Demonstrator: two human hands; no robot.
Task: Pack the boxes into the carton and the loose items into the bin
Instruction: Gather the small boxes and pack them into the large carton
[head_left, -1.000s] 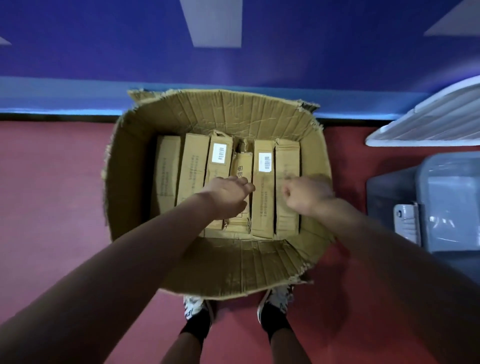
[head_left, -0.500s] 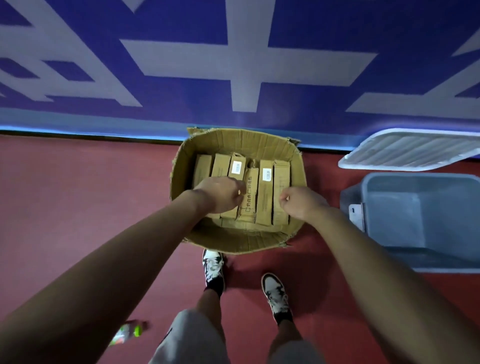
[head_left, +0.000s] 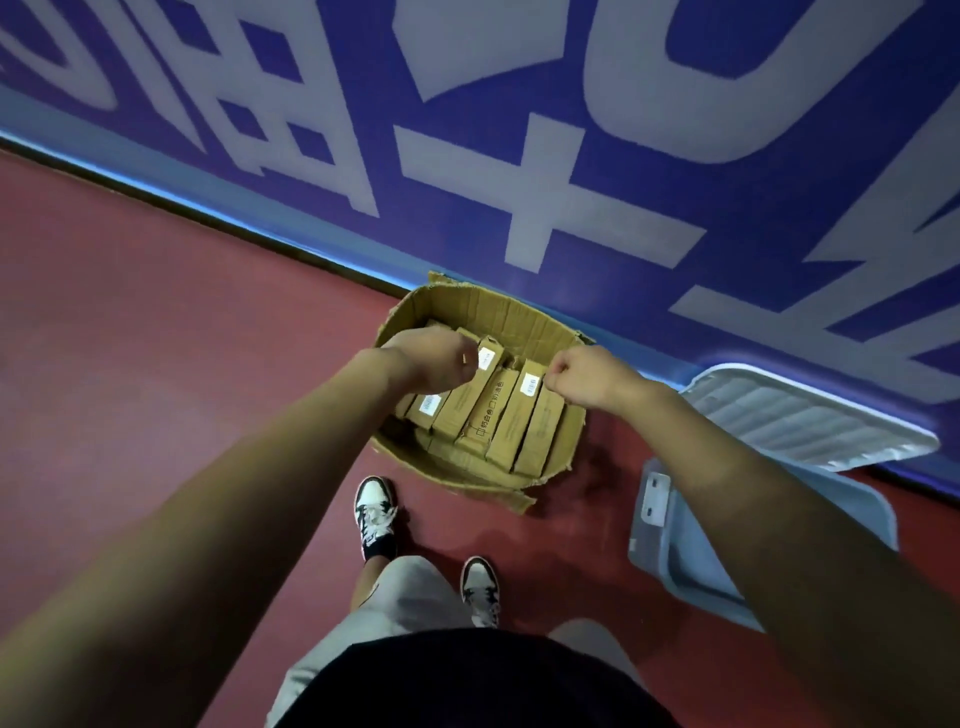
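Observation:
An open brown carton (head_left: 470, 306) stands on the red floor against the blue wall. Several long brown boxes (head_left: 498, 415) lie side by side inside it, some with white barcode labels. My left hand (head_left: 434, 358) hovers over the carton's left side with its fingers curled, holding nothing. My right hand (head_left: 582, 379) hovers over the right rim, also curled into a loose fist and empty. A grey plastic bin (head_left: 670, 545) sits on the floor to the right, partly hidden by my right forearm.
The bin's white ribbed lid (head_left: 800, 421) leans against the wall behind the bin. My two feet in black-and-white sneakers (head_left: 374, 514) stand just in front of the carton. Red floor stretches away to the left.
Both hands have lifted off the boxes and risen above the carton. The view has pulled back, upward and tilted, so the carton looks smaller and farther away.

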